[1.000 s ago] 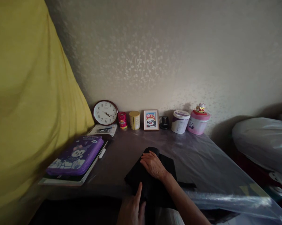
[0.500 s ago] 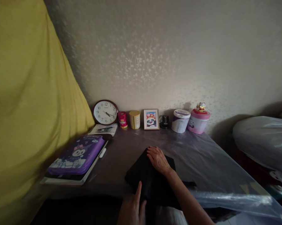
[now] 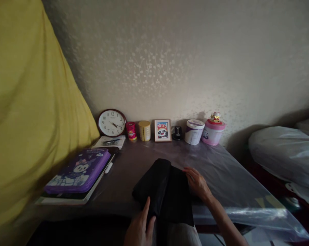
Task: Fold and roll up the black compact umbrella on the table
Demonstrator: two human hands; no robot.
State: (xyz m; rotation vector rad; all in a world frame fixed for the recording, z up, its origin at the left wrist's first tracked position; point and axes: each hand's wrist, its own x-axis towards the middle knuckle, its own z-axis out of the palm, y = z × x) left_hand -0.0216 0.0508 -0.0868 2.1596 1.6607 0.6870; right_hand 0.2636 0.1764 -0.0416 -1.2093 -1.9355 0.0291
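A piece of black folded cloth (image 3: pixel 176 196) lies at the front edge of the table, its left part doubled into a thicker fold and its lower end hanging over the edge. My left hand (image 3: pixel 141 225) rests at the lower left of the cloth. Its index finger and thumb are stretched apart, the index lying along the fold. At the cloth's upper right edge is my right hand (image 3: pixel 198 184), fingers bent over that edge and gripping it; the thumb is hidden. What kind of item the cloth is, I cannot make out.
A purple cartoon case (image 3: pixel 79 171) lies on books at the left, beside a yellow curtain (image 3: pixel 41 102). Along the wall stand a clock (image 3: pixel 112 123), a red tin (image 3: pixel 131 131), a yellow canister (image 3: pixel 144 131), a picture frame (image 3: pixel 163 131) and two tubs. Clear plastic covers the table (image 3: pixel 221 177).
My right hand has moved from the top of the black cloth to its right edge. The right part of the cloth now lies spread wider. My left hand has stayed nearly in place.
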